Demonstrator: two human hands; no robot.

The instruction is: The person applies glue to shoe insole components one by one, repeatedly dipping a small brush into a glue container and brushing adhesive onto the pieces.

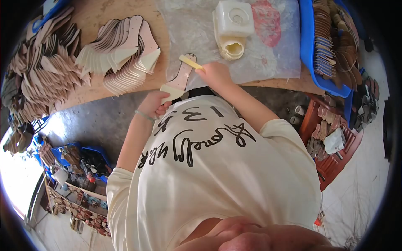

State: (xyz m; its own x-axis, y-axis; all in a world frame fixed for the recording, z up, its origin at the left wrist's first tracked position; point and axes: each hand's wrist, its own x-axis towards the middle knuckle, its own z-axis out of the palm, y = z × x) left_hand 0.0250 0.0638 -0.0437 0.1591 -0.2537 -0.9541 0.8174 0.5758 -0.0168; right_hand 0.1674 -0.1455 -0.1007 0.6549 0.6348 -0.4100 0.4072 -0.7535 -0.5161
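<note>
My left hand (155,104) is closed on the pale lower end of a pink insole-shaped piece (182,78), near the table's front edge. The piece's narrow end lies on the plastic sheet. In my right hand (215,75) is a short yellow brush-like tool (191,62), its far end resting across the piece near the narrow end. A white plastic container (235,19) with a round open mouth (232,49) stands beyond my right hand on the clouded plastic sheet (184,25). Its mouth rim is coated yellowish.
Fanned stacks of similar pieces (130,50) lie left of the sheet, with a larger pile (37,71) at the far left. A blue crate (307,42) of brown pieces stands at the right. Below it is a red-brown rack (312,121); more blue bins (98,157) are at lower left.
</note>
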